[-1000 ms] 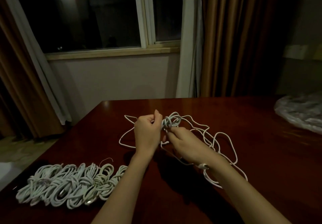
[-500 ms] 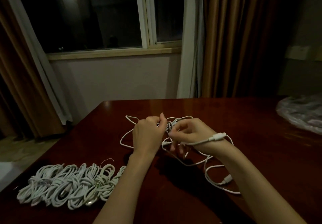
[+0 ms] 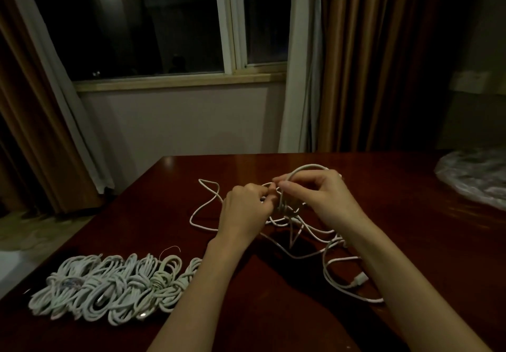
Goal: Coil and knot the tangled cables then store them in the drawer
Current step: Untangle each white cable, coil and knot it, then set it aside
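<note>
The left hand (image 3: 246, 209) is curled, its fingertips pinching a bunch of white cable (image 3: 284, 209) just above the table, with the back of the hand turned toward the camera. The right hand (image 3: 320, 195) meets it from the other side, thumb and forefinger pinching a strand that arches up in a loop over its knuckles; the other fingers are bent inward near the same bunch. Between the two hands the cable is gathered into a small tight cluster, and how the strands cross inside it cannot be made out. From that cluster loose cable spills onto the dark red wooden table (image 3: 410, 242): one long loop runs out to the left past the left wrist, and several loops trail back toward the person under the right forearm, where a white plug (image 3: 359, 280) lies on the tabletop. Well apart to the left, near the front edge of the table, lies a row of coiled white cables (image 3: 109, 288) bunched side by side. At the far right edge of the table sits a crumpled clear plastic bag (image 3: 476, 176). Behind the table are a pale wall, a dark window (image 3: 142, 20) with a light sill, and brown curtains (image 3: 377, 58) on both sides.
</note>
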`<action>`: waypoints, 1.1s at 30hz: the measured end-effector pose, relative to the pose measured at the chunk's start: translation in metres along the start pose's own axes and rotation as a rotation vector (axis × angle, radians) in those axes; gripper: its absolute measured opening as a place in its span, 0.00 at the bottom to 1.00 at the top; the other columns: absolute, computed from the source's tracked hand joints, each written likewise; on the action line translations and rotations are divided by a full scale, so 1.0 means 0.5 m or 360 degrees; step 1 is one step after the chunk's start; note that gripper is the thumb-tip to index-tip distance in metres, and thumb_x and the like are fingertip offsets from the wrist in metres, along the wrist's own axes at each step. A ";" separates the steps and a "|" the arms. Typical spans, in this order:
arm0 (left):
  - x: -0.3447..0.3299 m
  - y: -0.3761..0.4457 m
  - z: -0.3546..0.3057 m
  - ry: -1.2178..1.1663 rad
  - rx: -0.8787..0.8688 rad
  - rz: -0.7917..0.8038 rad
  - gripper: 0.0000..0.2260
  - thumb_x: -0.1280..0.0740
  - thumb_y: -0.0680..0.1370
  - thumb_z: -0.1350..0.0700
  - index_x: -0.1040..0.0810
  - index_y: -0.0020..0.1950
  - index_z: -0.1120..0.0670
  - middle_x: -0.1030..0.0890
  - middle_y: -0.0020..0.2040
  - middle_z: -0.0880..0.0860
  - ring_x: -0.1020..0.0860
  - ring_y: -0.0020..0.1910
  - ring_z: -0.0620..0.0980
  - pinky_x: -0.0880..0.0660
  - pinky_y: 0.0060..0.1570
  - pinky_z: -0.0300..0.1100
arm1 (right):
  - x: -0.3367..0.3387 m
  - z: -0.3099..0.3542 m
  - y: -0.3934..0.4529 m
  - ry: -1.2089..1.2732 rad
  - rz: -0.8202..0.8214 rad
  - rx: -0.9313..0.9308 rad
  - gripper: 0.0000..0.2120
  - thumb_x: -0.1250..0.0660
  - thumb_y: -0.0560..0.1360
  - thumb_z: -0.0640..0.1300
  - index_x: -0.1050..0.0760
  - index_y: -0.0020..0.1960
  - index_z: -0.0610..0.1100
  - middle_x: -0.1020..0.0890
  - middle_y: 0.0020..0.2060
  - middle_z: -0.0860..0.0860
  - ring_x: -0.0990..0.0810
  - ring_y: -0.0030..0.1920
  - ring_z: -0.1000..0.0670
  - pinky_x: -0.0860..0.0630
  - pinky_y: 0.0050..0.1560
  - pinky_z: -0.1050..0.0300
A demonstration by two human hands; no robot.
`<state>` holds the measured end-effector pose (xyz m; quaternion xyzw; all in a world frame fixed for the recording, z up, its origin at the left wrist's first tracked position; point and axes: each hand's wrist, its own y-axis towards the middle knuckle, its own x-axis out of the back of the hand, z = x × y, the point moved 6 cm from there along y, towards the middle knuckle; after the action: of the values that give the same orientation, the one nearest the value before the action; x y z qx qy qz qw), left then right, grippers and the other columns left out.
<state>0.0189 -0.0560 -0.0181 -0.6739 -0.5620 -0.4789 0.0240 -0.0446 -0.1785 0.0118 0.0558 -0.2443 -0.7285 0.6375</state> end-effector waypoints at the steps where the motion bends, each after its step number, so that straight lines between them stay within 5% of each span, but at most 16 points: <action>1: -0.006 0.000 -0.001 -0.0063 -0.0011 0.0043 0.15 0.37 0.80 0.54 0.17 0.38 0.54 0.21 0.29 0.49 0.26 0.26 0.45 0.34 0.28 0.39 | 0.004 -0.002 0.001 0.0020 -0.0025 -0.0004 0.05 0.31 0.75 0.37 0.16 0.46 0.42 0.15 0.43 0.54 0.17 0.46 0.58 0.22 0.45 0.68; 4: -0.012 -0.002 -0.002 -0.0289 -0.0035 0.0086 0.22 0.37 0.81 0.56 0.27 0.26 0.52 0.31 0.21 0.45 0.33 0.21 0.45 0.40 0.26 0.34 | 0.014 -0.016 0.005 0.0062 -0.0093 -0.0088 0.04 0.30 0.74 0.39 0.17 0.46 0.45 0.15 0.43 0.56 0.18 0.47 0.60 0.23 0.44 0.69; 8: -0.020 -0.004 -0.015 -0.0542 -0.0067 0.0118 0.25 0.37 0.81 0.57 0.32 0.24 0.61 0.36 0.21 0.50 0.40 0.22 0.44 0.43 0.26 0.38 | 0.032 -0.043 0.005 0.0336 -0.0258 -0.0290 0.01 0.29 0.72 0.41 0.19 0.43 0.45 0.19 0.31 0.57 0.22 0.35 0.56 0.28 0.33 0.65; 12: -0.023 -0.003 -0.024 -0.0892 -0.0048 0.0109 0.26 0.39 0.81 0.52 0.27 0.29 0.69 0.27 0.25 0.62 0.30 0.24 0.56 0.28 0.36 0.44 | 0.048 -0.067 0.001 0.0399 -0.0347 -0.0450 0.03 0.28 0.71 0.40 0.21 0.42 0.41 0.19 0.33 0.51 0.20 0.34 0.54 0.24 0.34 0.63; 16: -0.015 0.001 -0.008 -0.1210 0.0233 -0.0050 0.25 0.41 0.83 0.58 0.26 0.26 0.61 0.29 0.21 0.49 0.34 0.20 0.42 0.33 0.28 0.31 | 0.034 -0.072 0.002 0.0144 -0.0295 -0.0412 0.04 0.28 0.72 0.40 0.21 0.39 0.41 0.19 0.31 0.52 0.22 0.32 0.57 0.26 0.35 0.64; 19: -0.007 0.002 0.017 -0.1345 0.0459 -0.0242 0.23 0.41 0.83 0.56 0.27 0.26 0.56 0.33 0.20 0.46 0.38 0.19 0.42 0.39 0.22 0.31 | 0.024 -0.065 0.004 0.0058 -0.0297 -0.0322 0.07 0.27 0.71 0.40 0.21 0.35 0.43 0.21 0.26 0.55 0.24 0.28 0.61 0.27 0.33 0.69; 26: 0.017 -0.004 0.066 -0.0929 0.0645 -0.0545 0.26 0.41 0.82 0.58 0.40 0.23 0.52 0.39 0.18 0.44 0.41 0.20 0.42 0.41 0.27 0.41 | -0.044 -0.024 -0.014 -0.0640 0.0000 0.0080 0.02 0.27 0.73 0.44 0.16 0.43 0.47 0.16 0.37 0.55 0.19 0.40 0.61 0.23 0.41 0.68; 33: -0.004 -0.008 0.048 -0.0356 0.0253 -0.0259 0.25 0.40 0.82 0.52 0.28 0.24 0.52 0.29 0.21 0.46 0.32 0.22 0.44 0.35 0.29 0.44 | -0.064 0.020 -0.021 -0.0853 -0.0032 0.0474 0.05 0.29 0.74 0.43 0.16 0.49 0.44 0.18 0.37 0.58 0.22 0.39 0.61 0.28 0.40 0.70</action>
<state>0.0310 -0.0425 -0.0346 -0.6713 -0.6502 -0.3551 -0.0243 -0.0519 -0.1443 0.0085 -0.0432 -0.5073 -0.6797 0.5280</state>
